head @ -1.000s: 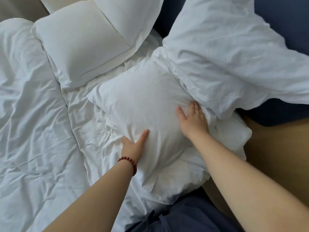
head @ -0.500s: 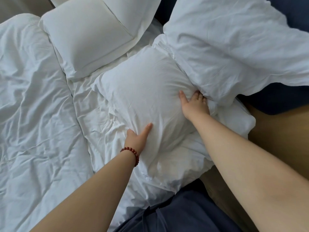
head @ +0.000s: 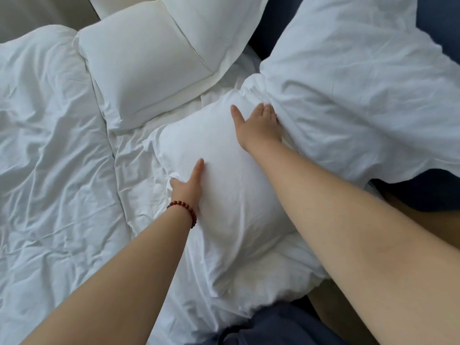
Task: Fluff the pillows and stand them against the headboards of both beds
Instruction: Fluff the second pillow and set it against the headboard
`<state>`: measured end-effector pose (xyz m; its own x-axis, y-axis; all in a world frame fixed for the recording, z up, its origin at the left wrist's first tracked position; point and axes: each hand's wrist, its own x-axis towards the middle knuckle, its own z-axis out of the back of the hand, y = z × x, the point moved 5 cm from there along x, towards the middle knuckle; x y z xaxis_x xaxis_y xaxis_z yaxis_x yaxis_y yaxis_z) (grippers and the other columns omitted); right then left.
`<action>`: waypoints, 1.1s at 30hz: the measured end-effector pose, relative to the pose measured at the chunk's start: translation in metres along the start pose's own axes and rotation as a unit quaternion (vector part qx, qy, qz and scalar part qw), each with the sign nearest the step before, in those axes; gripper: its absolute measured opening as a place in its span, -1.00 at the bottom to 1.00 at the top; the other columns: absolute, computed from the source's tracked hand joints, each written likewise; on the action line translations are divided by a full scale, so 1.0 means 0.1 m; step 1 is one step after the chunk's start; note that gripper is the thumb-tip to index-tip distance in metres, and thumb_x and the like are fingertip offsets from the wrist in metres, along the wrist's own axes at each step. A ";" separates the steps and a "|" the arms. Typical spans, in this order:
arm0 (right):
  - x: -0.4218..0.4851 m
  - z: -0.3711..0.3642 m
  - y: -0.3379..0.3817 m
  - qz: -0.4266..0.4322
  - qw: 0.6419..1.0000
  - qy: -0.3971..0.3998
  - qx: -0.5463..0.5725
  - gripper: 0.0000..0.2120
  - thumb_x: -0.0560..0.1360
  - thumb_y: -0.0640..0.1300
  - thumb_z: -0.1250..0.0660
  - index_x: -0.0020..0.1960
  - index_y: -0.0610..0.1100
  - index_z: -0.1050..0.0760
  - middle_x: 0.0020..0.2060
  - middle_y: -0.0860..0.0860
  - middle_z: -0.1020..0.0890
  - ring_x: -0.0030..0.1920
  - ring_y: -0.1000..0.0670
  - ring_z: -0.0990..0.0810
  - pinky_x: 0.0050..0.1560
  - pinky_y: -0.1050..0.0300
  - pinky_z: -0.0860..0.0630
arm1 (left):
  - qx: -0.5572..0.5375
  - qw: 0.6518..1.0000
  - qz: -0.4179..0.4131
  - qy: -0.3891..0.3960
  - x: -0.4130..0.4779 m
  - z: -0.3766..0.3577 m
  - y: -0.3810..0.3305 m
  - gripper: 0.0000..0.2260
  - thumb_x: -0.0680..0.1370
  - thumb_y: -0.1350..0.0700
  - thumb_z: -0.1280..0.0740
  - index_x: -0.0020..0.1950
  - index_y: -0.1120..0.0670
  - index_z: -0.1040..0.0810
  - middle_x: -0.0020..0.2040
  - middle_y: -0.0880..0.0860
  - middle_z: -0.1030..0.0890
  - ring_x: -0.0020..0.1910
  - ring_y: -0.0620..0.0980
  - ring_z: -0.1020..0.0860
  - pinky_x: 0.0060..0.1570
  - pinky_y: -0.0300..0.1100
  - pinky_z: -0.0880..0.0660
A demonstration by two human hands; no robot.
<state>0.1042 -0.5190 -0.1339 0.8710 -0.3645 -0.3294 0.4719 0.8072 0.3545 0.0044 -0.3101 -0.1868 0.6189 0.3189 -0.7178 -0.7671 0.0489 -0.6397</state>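
The middle pillow (head: pixel 224 195) lies on the bed (head: pixel 135 170) just before me. My left hand (head: pixel 189 185) holds its left edge. My right hand (head: pixel 256 123) rests on its far corner, touching a third pillow (head: pixel 348 83) that overlaps it on the right. A second pillow (head: pixel 139 63) lies behind, to the left. The duvet (head: pixel 49 145) lies farther left.

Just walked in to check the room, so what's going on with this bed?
A person leans over the bed, both hands on the middle pillow. The left hand, wearing a red bracelet, holds its left edge, thumb on top. The right hand presses flat on its far side, beside a crumpled pillow. The middle pillow lies flat, not yet stood up; a smooth pillow lies beyond.
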 end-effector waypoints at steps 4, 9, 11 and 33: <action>0.34 -0.06 -0.09 -0.034 0.999 0.020 -0.010 -0.11 0.54 0.40 0.13 0.57 -0.26 0.11 0.57 -0.12 -0.02 0.55 -0.09 0.00 0.52 0.02 0.06 | 0.007 1.000 0.012 -0.003 0.19 -0.08 -0.20 0.12 0.12 -0.53 -0.36 0.55 -0.09 -0.07 0.43 -0.07 -0.35 0.38 0.10 -0.35 0.30 0.03 -0.36; 0.51 -0.12 0.20 0.002 1.000 0.009 -0.022 -0.04 0.48 0.47 0.17 0.56 -0.27 0.05 0.56 -0.14 -0.06 0.55 -0.11 -0.03 0.49 -0.02 0.00 | -0.008 1.000 0.004 0.000 0.26 -0.08 -0.16 0.03 0.19 -0.47 -0.40 0.54 -0.12 -0.11 0.37 -0.11 -0.41 0.32 0.05 -0.42 0.31 0.03 -0.39; 0.62 -0.13 0.24 -0.007 1.000 0.012 -0.022 -0.03 0.48 0.47 0.17 0.56 -0.29 0.03 0.56 -0.14 -0.10 0.54 -0.11 -0.05 0.49 -0.02 -0.02 | -0.023 1.000 -0.005 -0.002 0.25 -0.07 -0.10 -0.03 0.22 -0.44 -0.42 0.52 -0.13 -0.13 0.30 -0.16 -0.46 0.26 0.01 -0.46 0.22 -0.02 -0.44; -1.82 -0.62 -0.68 0.177 0.973 -0.139 0.052 -0.45 0.59 -0.01 -0.26 0.52 -0.14 -0.24 0.54 -0.16 -0.15 0.55 -0.16 -0.06 0.53 -0.07 -0.03 | -0.287 0.953 0.064 0.071 -0.07 0.68 0.89 -0.87 0.52 0.16 -0.43 0.04 0.04 -0.58 -0.01 0.03 -0.69 -0.02 -0.01 -0.64 0.05 -0.06 -0.56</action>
<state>-0.0946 -0.4787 -0.1526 0.9779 -0.1961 0.0731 0.1351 0.8584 0.4948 -0.0801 -0.2436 -0.2199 0.5747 0.1549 -0.8036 -0.6438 -0.5206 -0.5608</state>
